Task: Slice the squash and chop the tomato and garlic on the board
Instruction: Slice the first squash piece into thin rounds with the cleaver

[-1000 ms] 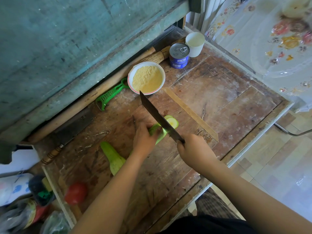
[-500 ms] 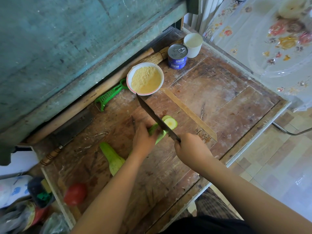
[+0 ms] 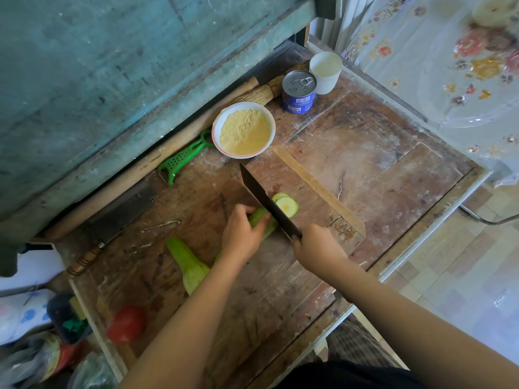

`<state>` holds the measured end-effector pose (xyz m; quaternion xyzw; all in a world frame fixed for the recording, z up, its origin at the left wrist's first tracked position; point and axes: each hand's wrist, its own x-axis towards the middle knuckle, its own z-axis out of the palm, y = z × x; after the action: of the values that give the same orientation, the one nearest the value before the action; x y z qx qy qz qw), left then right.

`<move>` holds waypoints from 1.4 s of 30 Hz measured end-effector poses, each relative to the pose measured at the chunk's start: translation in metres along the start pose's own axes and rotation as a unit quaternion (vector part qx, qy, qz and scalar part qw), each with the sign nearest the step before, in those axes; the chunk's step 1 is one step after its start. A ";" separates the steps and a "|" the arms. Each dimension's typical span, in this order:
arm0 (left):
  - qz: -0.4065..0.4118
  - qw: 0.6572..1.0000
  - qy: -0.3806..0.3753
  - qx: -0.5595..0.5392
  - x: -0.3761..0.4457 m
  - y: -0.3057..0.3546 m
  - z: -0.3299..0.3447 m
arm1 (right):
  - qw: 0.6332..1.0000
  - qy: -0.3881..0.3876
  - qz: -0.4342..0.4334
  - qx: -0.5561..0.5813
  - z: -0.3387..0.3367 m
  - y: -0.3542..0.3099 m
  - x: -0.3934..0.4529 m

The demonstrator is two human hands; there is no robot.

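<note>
Board [image 3: 351, 153] work looks barely begun. One squash half [image 3: 188, 263] lies whole near the left forearm; the other squash [image 3: 259, 217] is held down under the curled left hand [image 3: 243, 234], while the right hand [image 3: 316, 249] grips the knife [image 3: 268, 204] cutting its end. The tomato [image 3: 127, 324] waits uncut at the near corner. Only two slices [image 3: 285, 203] are done. Garlic isn't visible.
</note>
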<state>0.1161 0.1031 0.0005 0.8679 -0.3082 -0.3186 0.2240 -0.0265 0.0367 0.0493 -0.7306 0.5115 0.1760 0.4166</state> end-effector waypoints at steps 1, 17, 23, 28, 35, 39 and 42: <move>0.003 1.000 0.000 0.002 0.000 -0.001 0.000 | 1.000 0.004 -0.002 -0.001 -0.001 0.000 0.000; -0.006 1.000 -0.011 -0.020 -0.001 -0.005 0.000 | 0.997 0.037 -0.063 -0.001 -0.012 0.001 -0.031; -0.001 1.000 0.000 -0.024 -0.001 -0.004 0.002 | 0.997 0.042 -0.069 -0.003 -0.013 0.001 -0.034; 0.004 1.000 0.004 -0.026 -0.001 -0.004 0.001 | 0.996 0.045 -0.071 -0.012 -0.013 -0.001 -0.036; 0.005 1.000 -0.005 -0.021 -0.002 0.000 0.000 | 0.997 0.036 -0.060 -0.016 -0.013 -0.005 -0.035; -0.002 1.000 -0.008 -0.020 -0.004 0.003 -0.001 | 0.999 0.023 -0.046 -0.013 -0.015 -0.007 -0.031; 0.008 1.000 -0.009 -0.026 -0.003 0.002 -0.001 | 0.999 0.016 -0.029 -0.018 -0.011 -0.008 -0.025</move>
<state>0.1135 0.1037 0.0036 0.8566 -0.3084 -0.3323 0.2464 -0.0315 0.0436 0.0765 -0.7551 0.4938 0.1613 0.3999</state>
